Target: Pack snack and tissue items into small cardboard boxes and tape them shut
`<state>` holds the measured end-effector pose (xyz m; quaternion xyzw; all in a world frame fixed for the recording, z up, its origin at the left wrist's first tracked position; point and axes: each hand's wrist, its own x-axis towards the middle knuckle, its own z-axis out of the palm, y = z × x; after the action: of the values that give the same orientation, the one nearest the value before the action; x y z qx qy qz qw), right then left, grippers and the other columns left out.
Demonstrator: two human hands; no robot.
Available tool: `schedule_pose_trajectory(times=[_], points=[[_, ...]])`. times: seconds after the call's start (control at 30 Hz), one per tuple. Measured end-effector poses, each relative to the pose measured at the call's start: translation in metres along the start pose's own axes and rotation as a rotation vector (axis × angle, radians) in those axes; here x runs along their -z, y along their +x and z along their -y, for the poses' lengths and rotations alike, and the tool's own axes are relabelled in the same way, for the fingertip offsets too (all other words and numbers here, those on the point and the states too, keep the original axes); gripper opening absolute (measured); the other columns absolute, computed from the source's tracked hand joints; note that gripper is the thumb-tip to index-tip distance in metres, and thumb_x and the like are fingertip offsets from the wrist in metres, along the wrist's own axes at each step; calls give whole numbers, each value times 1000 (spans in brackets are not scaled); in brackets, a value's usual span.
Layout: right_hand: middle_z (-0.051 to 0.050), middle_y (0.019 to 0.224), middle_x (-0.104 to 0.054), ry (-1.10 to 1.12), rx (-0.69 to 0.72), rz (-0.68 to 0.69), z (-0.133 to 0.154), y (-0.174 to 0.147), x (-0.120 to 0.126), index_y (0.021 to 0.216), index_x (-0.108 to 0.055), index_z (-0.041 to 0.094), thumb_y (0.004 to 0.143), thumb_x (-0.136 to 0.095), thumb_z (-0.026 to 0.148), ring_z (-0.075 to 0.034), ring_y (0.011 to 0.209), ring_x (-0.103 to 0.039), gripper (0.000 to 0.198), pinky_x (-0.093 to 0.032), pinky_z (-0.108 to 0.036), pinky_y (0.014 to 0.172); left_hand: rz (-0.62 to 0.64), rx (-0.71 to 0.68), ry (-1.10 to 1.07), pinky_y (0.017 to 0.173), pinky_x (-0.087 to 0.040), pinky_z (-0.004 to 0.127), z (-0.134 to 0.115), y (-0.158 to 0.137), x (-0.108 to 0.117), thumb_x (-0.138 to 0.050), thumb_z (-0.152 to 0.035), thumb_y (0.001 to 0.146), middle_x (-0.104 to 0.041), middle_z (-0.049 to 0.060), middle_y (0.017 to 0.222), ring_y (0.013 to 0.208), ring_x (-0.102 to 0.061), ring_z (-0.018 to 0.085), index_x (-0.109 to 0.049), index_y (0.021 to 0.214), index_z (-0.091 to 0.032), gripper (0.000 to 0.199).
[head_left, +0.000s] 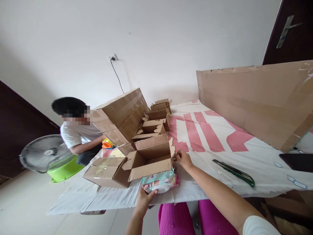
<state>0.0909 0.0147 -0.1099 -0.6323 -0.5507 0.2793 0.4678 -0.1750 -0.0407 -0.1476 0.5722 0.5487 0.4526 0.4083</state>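
Observation:
An open cardboard box (153, 161) stands in front of me with its flaps spread. Against its near side is a soft pack of wet wipes (160, 180), pale green and pink with a white lid. My left hand (144, 198) grips that pack at its lower left, thumb on the front. At the box's right side my right hand (184, 160) has its fingers pinched together on the torn edge of a cardboard flap (172, 147). The inside of the box is partly in shadow.
Smaller open boxes (156, 122) line up behind, beside a large carton (122, 114). A closed box (107, 171) sits left. A green utility knife (234, 171) and dark phone-like object (297, 162) lie right, near a cardboard panel (254, 101). A person (78, 133) crouches beside a fan (47, 152).

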Motion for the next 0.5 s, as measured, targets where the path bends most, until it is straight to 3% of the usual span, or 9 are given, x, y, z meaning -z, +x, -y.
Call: schedule_pose_trajectory(times=[0.13,0.23,0.33,0.5], points=[[2,73,-65,93,8,-47,-13,-5,6,87,-59,16,96,-48,37,-10,58,-61,25,-50,-25,56,28,-12,12,86,-54,40,-10,-1,0,-79,-56,55,-72,12,98,99,-67,33,-60,113,-15,74],[1,68,-66,53,57,-121,-30,-28,39,80,-57,20,90,-47,28,-13,61,-64,17,-50,-24,56,70,0,78,82,-56,40,-15,-1,2,-77,-57,55,-73,11,91,94,-68,33,-64,102,-15,64],[1,69,-68,-78,99,-224,-52,-63,99,78,-59,22,82,-51,26,-15,66,-65,9,-50,-24,61,72,-18,191,75,-57,39,-20,-2,3,-74,-61,58,-74,9,82,87,-69,34,-68,88,-15,55],[-5,86,-69,-374,55,-512,-90,-137,238,89,-61,22,83,-46,31,-17,75,-64,19,-51,-27,67,62,-27,297,65,-56,36,-35,-3,2,-69,-63,61,-74,8,77,78,-69,33,-69,84,-16,52]])
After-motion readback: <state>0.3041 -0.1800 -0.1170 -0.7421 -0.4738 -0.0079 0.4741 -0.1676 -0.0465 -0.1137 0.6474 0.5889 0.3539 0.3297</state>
